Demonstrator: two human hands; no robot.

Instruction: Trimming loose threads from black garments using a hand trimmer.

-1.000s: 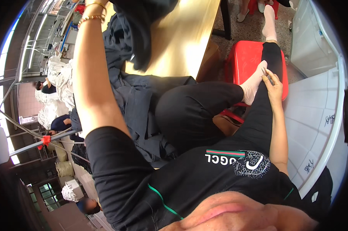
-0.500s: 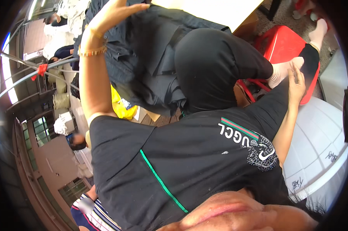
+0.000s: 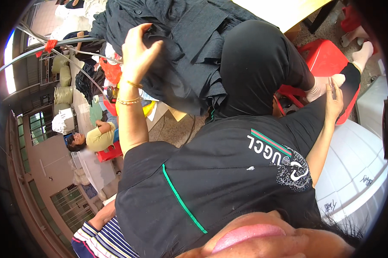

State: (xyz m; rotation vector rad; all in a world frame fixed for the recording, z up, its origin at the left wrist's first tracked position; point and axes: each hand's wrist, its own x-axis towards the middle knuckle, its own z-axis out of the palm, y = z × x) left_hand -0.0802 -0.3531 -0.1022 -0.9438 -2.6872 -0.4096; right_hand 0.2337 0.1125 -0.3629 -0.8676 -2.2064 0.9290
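Observation:
My left hand (image 3: 139, 51) is raised over a heap of dark grey-black cloth (image 3: 189, 38) at the upper left. Its thumb and fingers are apart and loosely curved, with dark fabric showing behind the gap. Part of the cloth beside that hand is blurred. Flat cut pieces with straight edges lie on the heap, against my bent knee (image 3: 260, 64) in black trousers. On the right, my right hand (image 3: 334, 101) rests by my other leg, near a foot in a pale sock. Its fingers are pinched together around a thin greyish item, too small to name.
A red plastic stool (image 3: 327, 58) stands under my legs. White sacks (image 3: 353, 159) fill the right side. A pale tabletop (image 3: 280, 10) is at the top. Further left are a metal rail (image 3: 73, 41), a seated person in a yellow top (image 3: 101, 136) and someone in striped clothing (image 3: 108, 234).
My left hand has gone from stretched out flat to curved fingers and come down over the cloth. The cloth has shifted. The view has swung a little left; my right hand stays by my leg.

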